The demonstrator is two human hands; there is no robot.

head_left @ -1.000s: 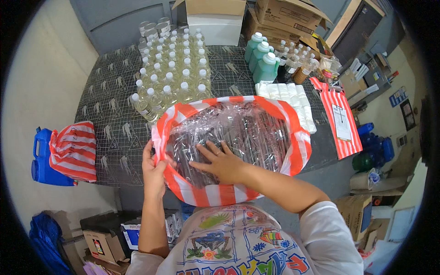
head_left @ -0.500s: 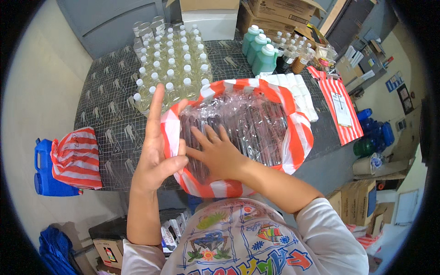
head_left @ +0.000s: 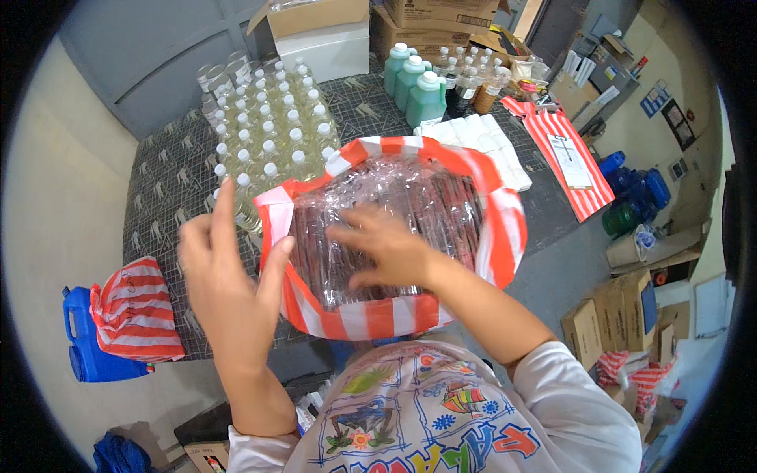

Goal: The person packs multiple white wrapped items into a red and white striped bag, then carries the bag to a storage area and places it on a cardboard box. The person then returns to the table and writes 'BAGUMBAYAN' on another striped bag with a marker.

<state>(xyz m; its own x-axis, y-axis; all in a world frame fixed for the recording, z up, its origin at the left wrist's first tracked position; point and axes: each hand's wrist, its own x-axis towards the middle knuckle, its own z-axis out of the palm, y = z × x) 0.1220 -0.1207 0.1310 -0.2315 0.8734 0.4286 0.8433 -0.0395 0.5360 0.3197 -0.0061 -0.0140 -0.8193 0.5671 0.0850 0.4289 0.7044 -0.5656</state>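
Looks like your left hand (head_left: 233, 284) has come off the bag's left rim since half a second ago: it was right up against it, and now it's just outside, blurry. Fingers are well spread and there's nothing in it, though the thumb overlaps the rim and I can't tell if it's touching. Your right hand (head_left: 390, 248) is still inside the mouth, fingers fanned over the packs (head_left: 449, 213), not gripping any that I can see. Too blurred to say whether it's pressing or just above them.

The bag (head_left: 371, 319) itself sits at the near edge of the table (head_left: 169, 177), right in front of your shirt (head_left: 426, 402). Progress-wise, I'd call the loading pretty much done: clear-wrapped packs stand in rows across the whole opening. Not done: mouth's wide open, nothing gathered or tied. Compare the bunched-up striped bundle (head_left: 138, 319) off to the left. Bottles (head_left: 268, 146) just beyond yours are standing on the table, untouched.
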